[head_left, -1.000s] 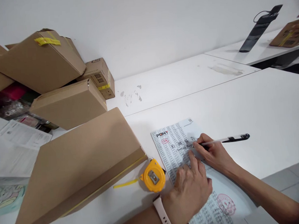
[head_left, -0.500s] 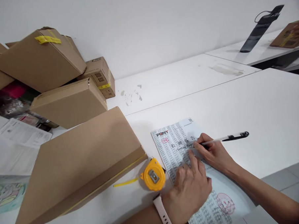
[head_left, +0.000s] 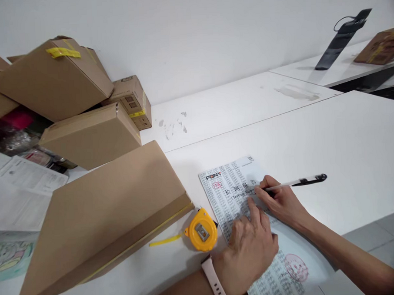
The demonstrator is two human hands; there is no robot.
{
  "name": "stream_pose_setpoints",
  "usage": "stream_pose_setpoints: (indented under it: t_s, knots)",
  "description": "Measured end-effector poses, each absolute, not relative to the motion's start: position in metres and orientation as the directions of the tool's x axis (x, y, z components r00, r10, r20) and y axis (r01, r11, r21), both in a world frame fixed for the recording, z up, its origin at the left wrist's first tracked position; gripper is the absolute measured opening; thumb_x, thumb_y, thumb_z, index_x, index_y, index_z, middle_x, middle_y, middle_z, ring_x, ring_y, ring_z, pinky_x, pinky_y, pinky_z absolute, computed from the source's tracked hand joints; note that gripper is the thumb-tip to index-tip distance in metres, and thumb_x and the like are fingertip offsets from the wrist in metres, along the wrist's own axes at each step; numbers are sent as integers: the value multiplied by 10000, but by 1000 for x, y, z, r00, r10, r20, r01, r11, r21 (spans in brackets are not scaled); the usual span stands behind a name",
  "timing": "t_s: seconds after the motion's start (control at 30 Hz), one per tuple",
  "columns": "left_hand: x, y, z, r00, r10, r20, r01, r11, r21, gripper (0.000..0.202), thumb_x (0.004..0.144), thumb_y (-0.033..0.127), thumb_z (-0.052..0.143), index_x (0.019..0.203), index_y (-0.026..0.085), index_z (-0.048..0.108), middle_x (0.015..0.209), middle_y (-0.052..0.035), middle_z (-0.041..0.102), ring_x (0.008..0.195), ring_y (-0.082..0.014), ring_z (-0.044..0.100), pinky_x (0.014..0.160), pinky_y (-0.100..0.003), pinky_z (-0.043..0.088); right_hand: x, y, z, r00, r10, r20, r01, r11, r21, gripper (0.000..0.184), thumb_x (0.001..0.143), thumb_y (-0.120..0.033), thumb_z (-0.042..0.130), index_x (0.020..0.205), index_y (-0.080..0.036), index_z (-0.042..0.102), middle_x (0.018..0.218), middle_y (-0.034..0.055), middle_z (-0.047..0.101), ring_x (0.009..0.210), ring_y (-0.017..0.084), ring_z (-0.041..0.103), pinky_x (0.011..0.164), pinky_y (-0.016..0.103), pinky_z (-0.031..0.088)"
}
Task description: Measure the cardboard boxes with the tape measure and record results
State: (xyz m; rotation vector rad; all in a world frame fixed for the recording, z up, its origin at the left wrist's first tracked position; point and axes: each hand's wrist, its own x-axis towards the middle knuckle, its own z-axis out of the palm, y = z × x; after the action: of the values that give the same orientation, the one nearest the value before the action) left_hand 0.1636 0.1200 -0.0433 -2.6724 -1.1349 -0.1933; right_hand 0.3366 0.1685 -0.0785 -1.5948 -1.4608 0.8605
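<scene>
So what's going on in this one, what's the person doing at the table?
A person is writing on a printed sheet that lies on the white table. The right hand grips a pen with its tip on the upper part of the sheet, while the left hand rests flat on it. A yellow tape measure lies just left of the sheet, a short length of tape pulled out, beside a large cardboard box.

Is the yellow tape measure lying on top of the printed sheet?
No, the yellow tape measure rests on the white table, just beside the left edge of the printed sheet, not on it.
</scene>
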Motion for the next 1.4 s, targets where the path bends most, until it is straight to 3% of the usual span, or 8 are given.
stream_pose_setpoints:
  t_s: [0.6,0.93,1.4]
  knots:
    - [162,117,-52,683,671,289,729,-645,-230,521,1043,399,362,1374,65,588,1458,-159,592,792,-152,656,759,-278,531,334,169,-72,143,989,29,460,-41,-887,279,905,-413,572,714,-244,458,544,-78,366,484,101,318,455,260,268]
    - [166,120,-44,688,695,209,725,-668,-167,529,1001,451,488,1347,69,608,1426,-177,614,711,-164,658,648,-300,534,336,168,-77,129,991,21,468,-42,-883,280,923,-419,568,736,-241,459,558,-88,346,489,95,297,460,261,256]
    - [164,119,-52,690,677,257,723,-661,-199,522,1033,427,395,1356,73,603,1431,-173,609,718,-152,645,694,-295,517,337,168,-77,123,992,25,482,-38,-875,273,920,-404,567,730,-239,460,546,-87,348,489,96,298,458,258,265]
